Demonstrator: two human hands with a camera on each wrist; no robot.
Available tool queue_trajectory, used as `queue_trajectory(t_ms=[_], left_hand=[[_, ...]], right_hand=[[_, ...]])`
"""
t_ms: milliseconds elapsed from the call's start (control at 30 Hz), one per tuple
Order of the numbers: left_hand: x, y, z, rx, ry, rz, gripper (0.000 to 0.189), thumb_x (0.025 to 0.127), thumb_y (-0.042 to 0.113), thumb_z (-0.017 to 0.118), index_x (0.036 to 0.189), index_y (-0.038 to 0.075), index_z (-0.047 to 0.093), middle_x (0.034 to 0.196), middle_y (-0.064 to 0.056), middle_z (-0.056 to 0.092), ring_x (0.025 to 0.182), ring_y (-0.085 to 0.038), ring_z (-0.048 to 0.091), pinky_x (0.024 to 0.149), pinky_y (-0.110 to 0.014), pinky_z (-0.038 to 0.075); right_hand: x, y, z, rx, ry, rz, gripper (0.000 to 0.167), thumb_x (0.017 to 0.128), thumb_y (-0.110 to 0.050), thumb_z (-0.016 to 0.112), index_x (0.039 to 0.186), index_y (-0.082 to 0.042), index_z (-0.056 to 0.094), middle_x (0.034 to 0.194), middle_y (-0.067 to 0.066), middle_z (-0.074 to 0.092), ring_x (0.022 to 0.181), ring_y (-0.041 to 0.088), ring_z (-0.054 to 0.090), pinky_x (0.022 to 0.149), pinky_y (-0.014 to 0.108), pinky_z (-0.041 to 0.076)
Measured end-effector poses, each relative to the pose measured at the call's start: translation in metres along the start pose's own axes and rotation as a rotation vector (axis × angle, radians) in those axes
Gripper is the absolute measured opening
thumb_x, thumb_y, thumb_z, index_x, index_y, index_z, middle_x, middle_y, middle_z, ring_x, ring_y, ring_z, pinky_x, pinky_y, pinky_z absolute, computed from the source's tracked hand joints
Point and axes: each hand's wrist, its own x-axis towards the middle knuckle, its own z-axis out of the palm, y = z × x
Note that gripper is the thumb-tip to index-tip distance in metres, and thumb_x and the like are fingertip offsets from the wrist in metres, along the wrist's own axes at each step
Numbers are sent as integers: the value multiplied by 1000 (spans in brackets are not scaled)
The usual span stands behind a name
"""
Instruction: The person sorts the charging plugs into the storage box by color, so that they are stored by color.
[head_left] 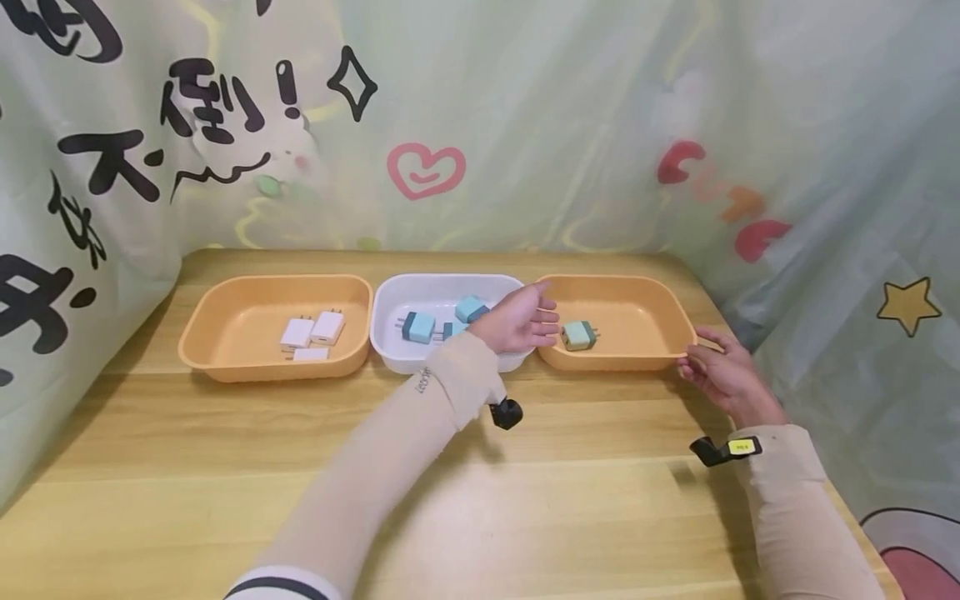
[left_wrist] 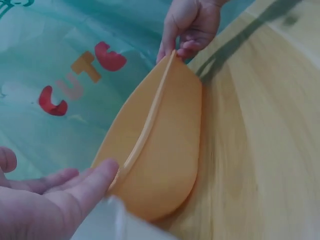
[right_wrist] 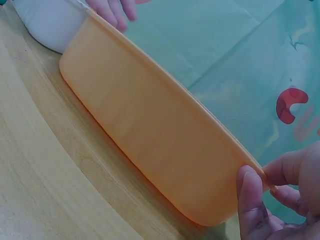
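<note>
The right-hand orange tray holds one pale green plug-in charger with a darker band, lying at its left end. My right hand pinches this tray's front right corner, thumb outside the rim in the right wrist view. Over the seam between this tray and the white tray lies my left hand. Its fingers are loosely extended across the orange tray's left rim, and in the left wrist view a fingertip meets that rim. Several blue chargers sit in the white tray, partly hidden by my left hand.
Another orange tray stands at the left against the white one, with three white chargers in it. All three trays line up toward the back of the wooden table. A printed curtain hangs behind and along both sides.
</note>
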Motion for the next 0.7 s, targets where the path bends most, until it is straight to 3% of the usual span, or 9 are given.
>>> queue_trajectory(t_ms=[133, 300, 467, 700], left_hand=[[-20, 5, -18, 162, -31, -10, 63, 105, 43, 31, 146, -5, 33, 146, -24, 40, 132, -38, 42, 107, -47, 39], [-46, 5, -41, 423, -19, 2, 58, 106, 42, 29, 139, -2, 44, 134, -21, 52, 121, -33, 53, 97, -44, 49], [-71, 3, -62, 456, -28, 18, 54, 106, 37, 32, 141, -3, 41, 139, -23, 48, 126, -36, 49, 97, -44, 49], [-107, -4, -96, 539, 12, 16, 52, 106, 35, 36, 139, -4, 42, 136, -24, 50, 121, -38, 52, 94, -48, 50]], right_hand=[[1, 0, 0, -12, 9, 5, 28, 98, 1, 51, 118, -14, 40, 79, 8, 63, 65, 14, 63, 57, 23, 55], [0, 0, -1, -4, 7, 0, 27, 98, 0, 51, 118, -15, 40, 81, 7, 63, 66, 14, 64, 58, 23, 55], [-1, 1, -3, 20, -12, -21, 29, 97, 1, 52, 119, -12, 39, 80, 7, 63, 66, 14, 64, 58, 22, 56], [1, 4, -4, 31, -33, -26, 29, 97, 2, 52, 119, -12, 38, 80, 8, 63, 66, 14, 65, 58, 22, 55]])
